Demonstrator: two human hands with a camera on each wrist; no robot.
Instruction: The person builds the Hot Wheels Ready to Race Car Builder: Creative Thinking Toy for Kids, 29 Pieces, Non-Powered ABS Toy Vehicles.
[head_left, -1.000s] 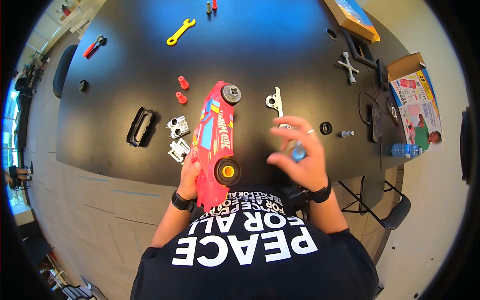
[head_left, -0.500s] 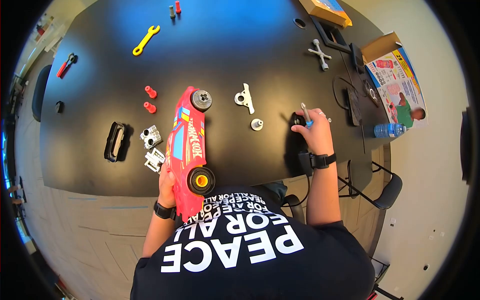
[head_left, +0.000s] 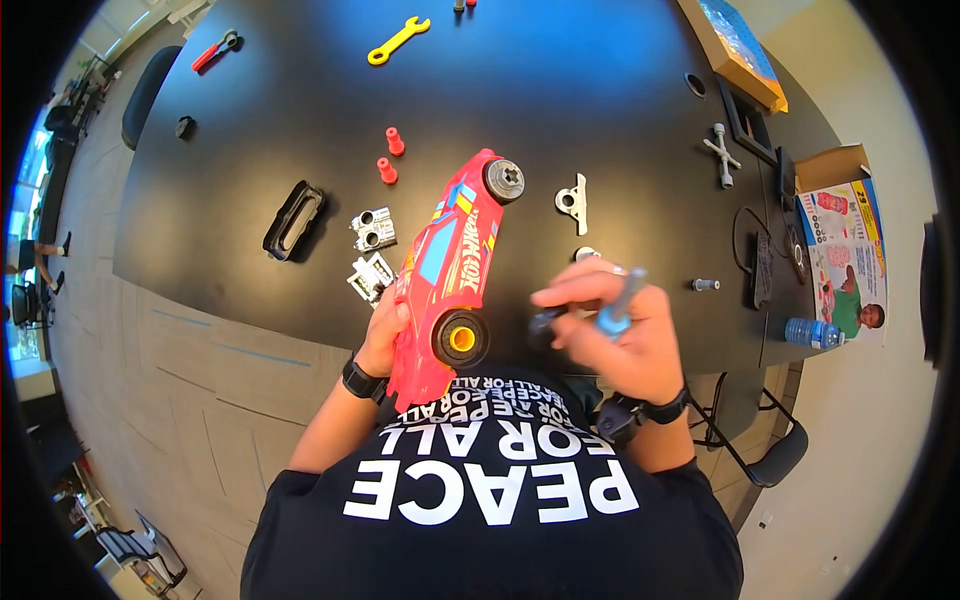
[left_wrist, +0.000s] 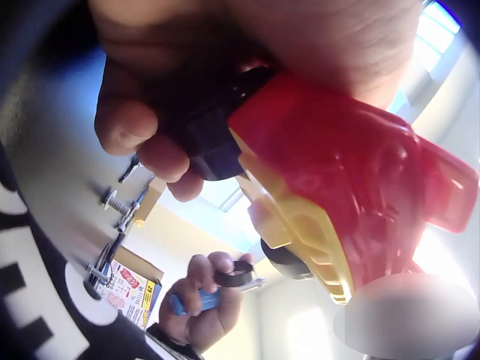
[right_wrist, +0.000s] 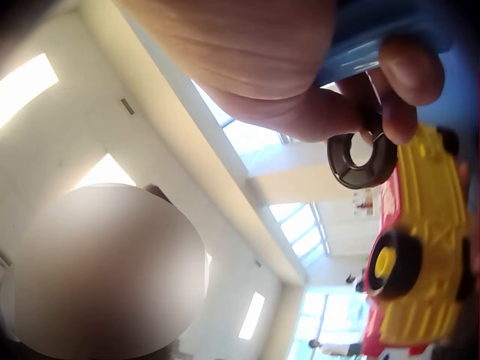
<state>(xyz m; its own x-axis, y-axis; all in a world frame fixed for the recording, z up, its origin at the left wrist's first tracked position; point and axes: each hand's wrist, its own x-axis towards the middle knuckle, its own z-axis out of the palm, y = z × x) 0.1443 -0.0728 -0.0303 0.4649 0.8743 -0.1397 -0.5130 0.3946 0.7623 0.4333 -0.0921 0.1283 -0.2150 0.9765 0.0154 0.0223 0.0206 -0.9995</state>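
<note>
the left hand (head_left: 380, 340) is clamped round the red toy car (head_left: 452, 255), over the desk's (head_left: 640, 110) near side. apart from it, to the right, the right hand (head_left: 645, 340) pinches a black ring (right_wrist: 361, 178) and grips a blue-handled tool (head_left: 613, 322). a white bracket (head_left: 577, 204) lies farther off, right of the car.

Car (head_left: 440, 265) in left hand (head_left: 381, 338), over table's (head_left: 480, 95) near edge. Ring (head_left: 543, 328) and screwdriver (head_left: 614, 322) in right hand (head_left: 632, 345), right of car. Tray (head_left: 275, 240) left of car, wrench (head_left: 399, 41) toward far edge, handled tool (head_left: 213, 51) by left edge, bottle (head_left: 813, 334) at near-right corner.
</note>
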